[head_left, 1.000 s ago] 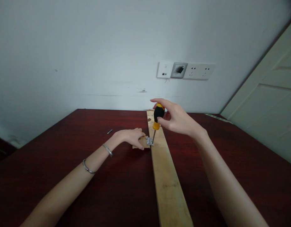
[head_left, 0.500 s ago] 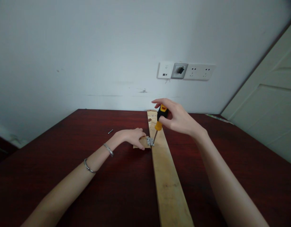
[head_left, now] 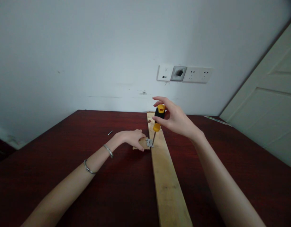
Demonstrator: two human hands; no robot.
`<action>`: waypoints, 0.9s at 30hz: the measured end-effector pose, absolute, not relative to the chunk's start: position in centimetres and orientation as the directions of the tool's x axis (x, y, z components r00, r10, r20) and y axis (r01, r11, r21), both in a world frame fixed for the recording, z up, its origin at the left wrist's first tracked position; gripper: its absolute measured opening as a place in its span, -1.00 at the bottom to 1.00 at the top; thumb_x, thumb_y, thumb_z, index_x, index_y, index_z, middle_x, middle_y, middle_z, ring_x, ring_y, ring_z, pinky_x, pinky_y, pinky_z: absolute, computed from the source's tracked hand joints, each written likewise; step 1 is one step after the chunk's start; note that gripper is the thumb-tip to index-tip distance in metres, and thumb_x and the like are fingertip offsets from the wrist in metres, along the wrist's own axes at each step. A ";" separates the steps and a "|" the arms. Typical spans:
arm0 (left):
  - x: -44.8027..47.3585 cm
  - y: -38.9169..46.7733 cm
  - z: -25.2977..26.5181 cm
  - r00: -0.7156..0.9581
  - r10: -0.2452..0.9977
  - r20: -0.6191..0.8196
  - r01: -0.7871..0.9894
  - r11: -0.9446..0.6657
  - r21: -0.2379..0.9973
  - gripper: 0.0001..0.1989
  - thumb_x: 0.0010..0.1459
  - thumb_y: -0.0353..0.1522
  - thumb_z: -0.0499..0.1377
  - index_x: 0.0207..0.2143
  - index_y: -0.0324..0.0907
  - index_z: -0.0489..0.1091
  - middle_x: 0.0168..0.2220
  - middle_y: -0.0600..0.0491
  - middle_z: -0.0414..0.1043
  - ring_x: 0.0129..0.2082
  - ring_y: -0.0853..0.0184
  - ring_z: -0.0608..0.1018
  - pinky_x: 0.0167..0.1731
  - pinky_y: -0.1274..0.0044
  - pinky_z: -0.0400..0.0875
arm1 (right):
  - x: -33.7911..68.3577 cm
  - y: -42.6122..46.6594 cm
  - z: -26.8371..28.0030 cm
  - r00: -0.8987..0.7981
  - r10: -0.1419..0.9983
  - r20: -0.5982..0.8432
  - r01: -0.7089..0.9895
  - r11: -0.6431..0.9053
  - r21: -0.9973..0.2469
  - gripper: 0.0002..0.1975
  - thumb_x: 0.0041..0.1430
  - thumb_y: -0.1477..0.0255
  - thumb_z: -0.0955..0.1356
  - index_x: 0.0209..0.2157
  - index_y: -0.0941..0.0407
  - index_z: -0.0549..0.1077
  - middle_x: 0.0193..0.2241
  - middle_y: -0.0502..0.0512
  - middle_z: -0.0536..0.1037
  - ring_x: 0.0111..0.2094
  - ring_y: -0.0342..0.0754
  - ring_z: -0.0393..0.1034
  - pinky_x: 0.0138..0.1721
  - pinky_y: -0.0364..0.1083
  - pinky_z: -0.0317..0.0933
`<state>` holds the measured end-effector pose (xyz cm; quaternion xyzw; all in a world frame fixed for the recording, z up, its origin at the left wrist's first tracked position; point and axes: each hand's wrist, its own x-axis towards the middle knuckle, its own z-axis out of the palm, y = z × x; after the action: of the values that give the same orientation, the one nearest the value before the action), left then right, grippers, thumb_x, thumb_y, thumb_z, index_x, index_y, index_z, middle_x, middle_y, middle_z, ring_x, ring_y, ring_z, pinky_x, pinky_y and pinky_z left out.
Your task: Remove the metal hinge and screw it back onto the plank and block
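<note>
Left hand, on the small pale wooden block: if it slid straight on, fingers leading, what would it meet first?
Most likely the flat silver-grey metal hinge just ahead of the left hand; depth is unclear, though, so it might touch the edge of the long pale wooden plank first.

The board [head_left: 168,176] lies lengthwise on the tabletop [head_left: 100,195], far end near the wall [head_left: 112,47]. The block [head_left: 145,144] lies beside the board's left edge; the hinge [head_left: 148,142] bridges both. The left grip [head_left: 132,137] holds the block from the left. The screwdriver [head_left: 159,112], in the right grip [head_left: 177,119], slants above the board, tip at the hinge's right leaf. The pin [head_left: 109,132] lies left of and behind the block.
</note>
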<state>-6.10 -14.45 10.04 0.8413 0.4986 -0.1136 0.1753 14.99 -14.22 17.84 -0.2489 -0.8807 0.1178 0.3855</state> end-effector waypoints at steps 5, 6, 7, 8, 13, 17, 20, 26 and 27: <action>-6.3 -14.3 9.7 0.487 0.797 -0.357 0.873 -0.449 0.190 -0.32 -0.08 0.00 0.23 0.04 -0.18 0.34 0.00 -0.12 0.28 -0.04 0.14 0.38 -0.04 0.41 0.33 | 15.0 -14.3 17.8 -0.591 0.556 0.585 0.267 0.819 -0.508 -0.53 0.06 0.52 0.34 0.05 0.07 0.29 -0.10 0.13 0.46 -0.14 0.00 0.39 -0.12 0.02 0.35; -6.3 -14.2 9.7 0.490 0.795 -0.358 0.872 -0.451 0.191 -0.33 -0.08 0.01 0.22 0.03 -0.17 0.35 -0.01 -0.12 0.28 -0.05 0.14 0.38 -0.05 0.41 0.33 | 15.1 -14.3 17.8 -0.594 0.549 0.588 0.261 0.823 -0.505 -0.57 0.06 0.53 0.33 0.01 0.07 0.32 -0.11 0.12 0.46 -0.14 -0.01 0.39 -0.11 0.03 0.35; -6.4 -14.2 9.7 0.491 0.794 -0.358 0.871 -0.452 0.192 -0.33 -0.08 0.01 0.23 0.03 -0.17 0.35 -0.01 -0.12 0.28 -0.05 0.14 0.38 -0.05 0.41 0.33 | 15.1 -14.3 17.9 -0.597 0.544 0.590 0.258 0.826 -0.500 -0.60 0.06 0.54 0.32 -0.02 0.07 0.34 -0.13 0.10 0.47 -0.14 -0.01 0.39 -0.10 0.03 0.35; -6.4 -14.2 9.6 0.492 0.794 -0.357 0.871 -0.452 0.193 -0.33 -0.08 0.01 0.22 0.03 -0.18 0.35 -0.01 -0.12 0.28 -0.04 0.14 0.38 -0.04 0.41 0.33 | 15.2 -14.3 17.9 -0.599 0.541 0.591 0.258 0.828 -0.497 -0.62 0.06 0.55 0.32 -0.04 0.06 0.36 -0.14 0.10 0.48 -0.14 -0.01 0.39 -0.10 0.03 0.35; -6.4 -14.1 9.8 0.488 0.791 -0.369 0.873 -0.449 0.190 -0.27 -0.07 0.03 0.21 0.08 -0.19 0.31 0.07 -0.17 0.25 0.02 0.08 0.35 0.01 0.36 0.30 | 15.2 -14.5 18.2 -0.602 0.549 0.581 0.284 0.826 -0.487 -0.69 0.11 0.38 0.39 -0.07 0.05 0.42 -0.13 0.12 0.42 -0.17 -0.03 0.38 -0.20 -0.03 0.40; -6.4 -14.2 9.8 0.476 0.797 -0.373 0.879 -0.437 0.188 -0.26 -0.07 0.05 0.20 0.09 -0.17 0.31 0.09 -0.15 0.24 0.03 0.08 0.35 0.01 0.36 0.31 | 15.2 -14.7 18.4 -0.593 0.546 0.591 0.315 0.834 -0.453 -0.73 0.16 0.33 0.37 -0.09 0.04 0.48 -0.19 0.12 0.43 -0.22 -0.05 0.40 -0.23 -0.03 0.41; -6.4 -14.3 9.8 0.475 0.800 -0.365 0.880 -0.438 0.185 -0.26 -0.08 0.06 0.20 0.09 -0.17 0.31 0.08 -0.14 0.26 0.03 0.09 0.36 0.01 0.38 0.32 | 15.4 -14.8 18.7 -0.591 0.544 0.596 0.316 0.836 -0.450 -0.63 0.14 0.42 0.36 0.02 0.02 0.43 -0.13 0.12 0.48 -0.17 -0.03 0.42 -0.21 -0.03 0.40; -6.2 -14.5 10.0 0.483 0.794 -0.368 0.875 -0.457 0.161 -0.26 -0.04 0.02 0.22 0.11 -0.20 0.30 0.10 -0.17 0.25 0.09 0.06 0.32 0.05 0.38 0.28 | 15.8 -14.8 18.8 -0.614 0.548 0.568 0.359 0.835 -0.418 -0.60 0.11 0.51 0.31 0.02 0.08 0.43 -0.08 0.12 0.53 -0.17 -0.01 0.43 -0.20 -0.02 0.37; -6.1 -14.5 10.1 0.481 0.794 -0.371 0.875 -0.456 0.159 -0.27 -0.04 0.01 0.22 0.11 -0.20 0.30 0.10 -0.17 0.25 0.09 0.06 0.31 0.04 0.37 0.28 | 15.8 -14.8 18.8 -0.624 0.540 0.565 0.368 0.841 -0.397 -0.62 0.13 0.48 0.32 0.02 0.07 0.43 -0.08 0.12 0.52 -0.17 -0.01 0.43 -0.22 -0.03 0.37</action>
<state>-6.14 -14.53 10.07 0.8445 0.4943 -0.1225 0.1660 15.78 -14.79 18.78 -0.2544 -0.8927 0.1221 0.3515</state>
